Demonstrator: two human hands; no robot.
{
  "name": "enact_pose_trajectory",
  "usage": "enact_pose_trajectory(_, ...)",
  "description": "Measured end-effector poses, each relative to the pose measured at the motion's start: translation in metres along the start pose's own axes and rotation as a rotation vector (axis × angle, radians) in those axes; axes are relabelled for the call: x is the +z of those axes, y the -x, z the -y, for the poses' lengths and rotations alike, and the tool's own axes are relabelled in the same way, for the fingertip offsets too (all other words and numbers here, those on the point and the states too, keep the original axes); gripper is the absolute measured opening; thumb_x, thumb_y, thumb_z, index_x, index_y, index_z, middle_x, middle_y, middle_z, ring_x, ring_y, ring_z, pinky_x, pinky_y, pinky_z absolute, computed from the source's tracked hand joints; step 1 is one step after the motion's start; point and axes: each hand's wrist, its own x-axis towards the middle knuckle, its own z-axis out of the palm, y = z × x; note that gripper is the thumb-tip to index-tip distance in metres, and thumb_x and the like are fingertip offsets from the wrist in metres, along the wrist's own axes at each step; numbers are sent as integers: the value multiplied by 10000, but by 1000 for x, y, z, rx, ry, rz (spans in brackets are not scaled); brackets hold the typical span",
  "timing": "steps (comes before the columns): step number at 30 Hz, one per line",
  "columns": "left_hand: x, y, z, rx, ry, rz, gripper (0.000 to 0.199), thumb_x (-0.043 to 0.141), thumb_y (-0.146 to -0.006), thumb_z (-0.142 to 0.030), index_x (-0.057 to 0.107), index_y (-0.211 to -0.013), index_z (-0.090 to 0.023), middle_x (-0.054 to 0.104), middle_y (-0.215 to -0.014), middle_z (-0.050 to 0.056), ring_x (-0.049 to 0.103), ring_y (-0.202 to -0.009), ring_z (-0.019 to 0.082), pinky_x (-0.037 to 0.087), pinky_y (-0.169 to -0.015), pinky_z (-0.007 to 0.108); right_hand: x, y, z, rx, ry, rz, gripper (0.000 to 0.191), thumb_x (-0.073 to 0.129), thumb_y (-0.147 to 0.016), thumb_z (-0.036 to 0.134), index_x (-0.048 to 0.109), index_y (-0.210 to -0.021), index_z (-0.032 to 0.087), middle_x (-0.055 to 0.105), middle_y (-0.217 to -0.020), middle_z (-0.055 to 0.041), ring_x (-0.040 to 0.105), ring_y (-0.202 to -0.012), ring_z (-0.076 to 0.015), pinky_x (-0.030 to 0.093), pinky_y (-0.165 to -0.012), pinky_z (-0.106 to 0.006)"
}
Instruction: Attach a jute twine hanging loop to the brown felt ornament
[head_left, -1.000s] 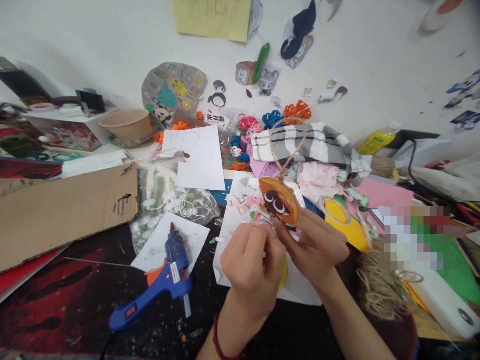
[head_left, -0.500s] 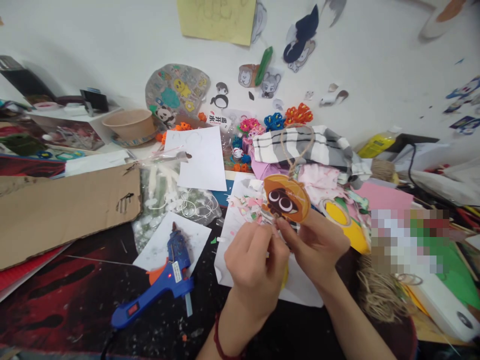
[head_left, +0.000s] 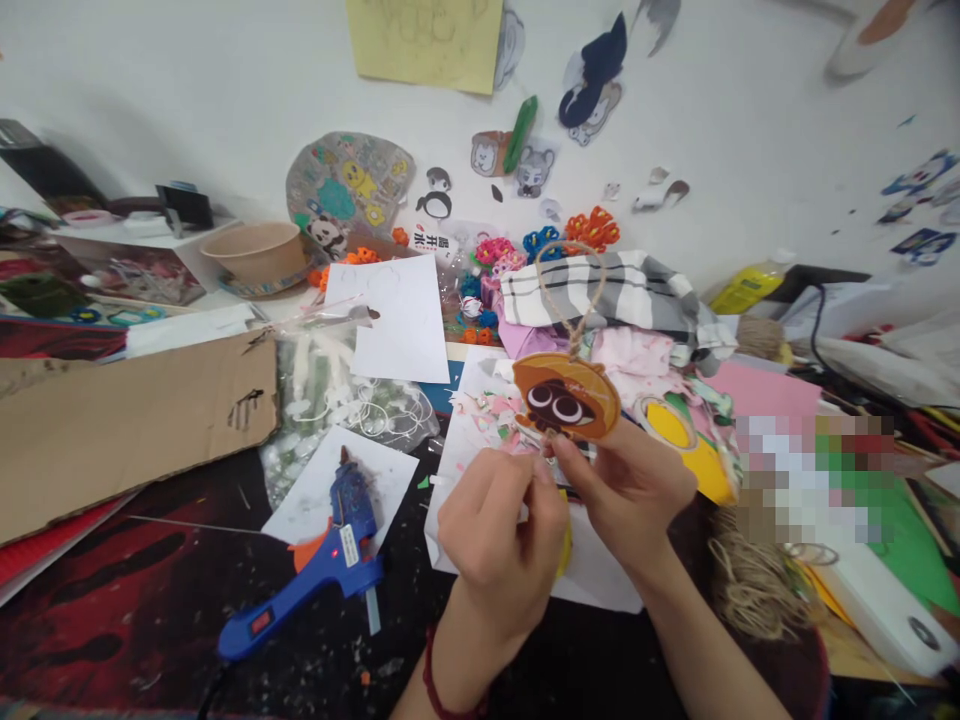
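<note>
My right hand (head_left: 634, 485) grips an orange-brown cartoon-face hanging ornament (head_left: 566, 395) by its lower edge, thumb in front and fingers behind. The ornament has big white eyes on a dark face, and a twine loop (head_left: 571, 285) stands up from its top. Just below and left of it is my left hand (head_left: 499, 530), closed in a pinch with its fingertips close to my right thumb. Whatever lies between those fingertips is hidden. Beneath both hands spreads a white paper sheet (head_left: 600, 585), with scraps of coloured paper (head_left: 487, 415) at its far end.
A blue glue gun (head_left: 352, 530) with a lit red light rests on white paper (head_left: 394, 465) at left. Brown cardboard (head_left: 135, 430) lies farther left. On the right are a twine bundle (head_left: 757, 580) and yellow tape (head_left: 671, 425). Checked cloth (head_left: 622, 290) is heaped behind.
The ornament tilts slightly and its twine loop has swung left, opening wider. My left hand has drawn a little down and away from the ornament's lower edge. The whole view shifts slightly.
</note>
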Motion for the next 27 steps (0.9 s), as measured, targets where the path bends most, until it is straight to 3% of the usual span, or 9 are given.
enact_pose_trajectory(27, 0, 0, -1, 19, 4, -17, 284, 574, -872, -2, 480, -667, -175, 360, -585, -64, 321, -507, 68, 267, -492, 264, -1, -1, 1, -33, -4, -12, 266, 719, -818, 55, 739, -989, 258, 786, -883, 17, 726, -772, -161, 588, -703, -290)
